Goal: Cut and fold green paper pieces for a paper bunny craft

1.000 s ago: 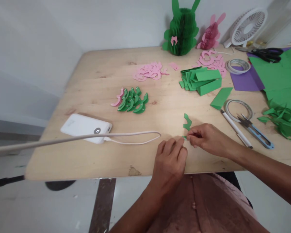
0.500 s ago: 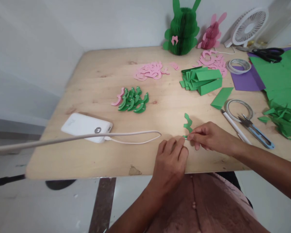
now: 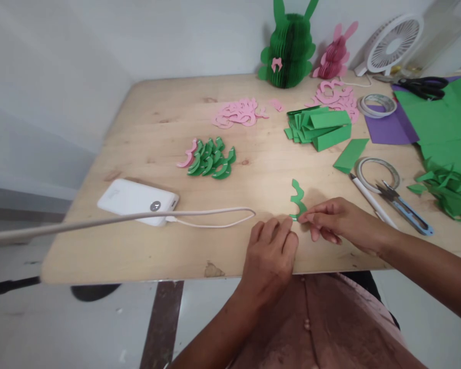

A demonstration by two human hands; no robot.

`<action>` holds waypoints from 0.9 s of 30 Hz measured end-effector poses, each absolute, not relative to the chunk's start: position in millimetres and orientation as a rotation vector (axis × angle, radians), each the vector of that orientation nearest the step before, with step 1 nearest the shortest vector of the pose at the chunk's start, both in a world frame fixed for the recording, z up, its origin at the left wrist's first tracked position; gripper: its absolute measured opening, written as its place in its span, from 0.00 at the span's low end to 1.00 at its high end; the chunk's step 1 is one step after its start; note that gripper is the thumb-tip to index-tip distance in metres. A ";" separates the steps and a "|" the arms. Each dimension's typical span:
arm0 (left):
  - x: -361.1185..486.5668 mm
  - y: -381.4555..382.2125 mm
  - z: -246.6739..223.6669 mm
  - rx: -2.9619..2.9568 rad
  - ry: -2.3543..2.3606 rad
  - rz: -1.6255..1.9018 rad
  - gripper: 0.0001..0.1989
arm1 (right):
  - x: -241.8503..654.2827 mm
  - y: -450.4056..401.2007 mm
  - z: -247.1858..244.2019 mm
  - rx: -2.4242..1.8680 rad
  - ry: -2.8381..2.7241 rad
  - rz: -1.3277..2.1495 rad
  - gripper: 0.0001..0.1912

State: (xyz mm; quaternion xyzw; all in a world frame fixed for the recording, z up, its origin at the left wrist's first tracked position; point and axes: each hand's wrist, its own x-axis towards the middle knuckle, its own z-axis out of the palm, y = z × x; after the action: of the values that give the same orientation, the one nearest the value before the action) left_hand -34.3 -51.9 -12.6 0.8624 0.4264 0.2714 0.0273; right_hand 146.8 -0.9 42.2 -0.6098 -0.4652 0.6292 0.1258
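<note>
A wavy green paper cut-out [image 3: 298, 195] lies on the table near its front edge, with a pale strip across its lower end. The thumb and forefinger of my right hand [image 3: 336, 220] are pinched at the cut-out's lower right edge. My left hand [image 3: 272, 251] rests on the table with bent fingers, their tips pressing at the cut-out's lower left end; its thumb is hidden. Farther left sits a pile of similar green cut-outs [image 3: 211, 158] with pale strips, and a pink cut-out [image 3: 188, 156] leans against it.
A white power bank [image 3: 132, 197] with a cable [image 3: 215, 210] lies left. Folded green papers [image 3: 322, 125], tape rolls [image 3: 378, 105], a pen [image 3: 372, 200], small snips [image 3: 407, 210] and scissors [image 3: 424, 87] lie right. Paper rabbits [image 3: 290, 48] and a fan [image 3: 394, 46] stand behind.
My right hand has shifted slightly right and down along the cut-out, so more of its lower end shows. My left hand stays in place.
</note>
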 end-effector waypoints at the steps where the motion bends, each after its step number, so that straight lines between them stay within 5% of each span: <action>1: -34.5 -52.1 -12.6 2.663 1.316 0.839 0.08 | 148.2 -1.9 41.8 -1.784 -1.365 1.821 0.12; 6: -35.0 -52.6 -13.4 2.663 1.310 0.835 0.07 | 153.9 -16.3 36.8 -1.763 -1.793 1.299 0.13; 14: -34.9 -54.5 -15.8 2.627 1.310 0.850 0.06 | 150.2 -50.2 19.5 -1.096 -2.424 0.236 0.13; 27: -35.5 -53.7 -17.0 2.560 1.303 0.915 0.07 | 143.3 -48.9 5.9 -1.098 -2.572 -0.006 0.10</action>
State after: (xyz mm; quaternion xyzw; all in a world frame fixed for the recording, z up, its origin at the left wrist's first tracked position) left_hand -35.5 -53.7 -17.0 0.8474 0.4314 0.3030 0.0631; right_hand 143.3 -48.9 5.9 -0.3869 -0.9061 -0.0020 0.1714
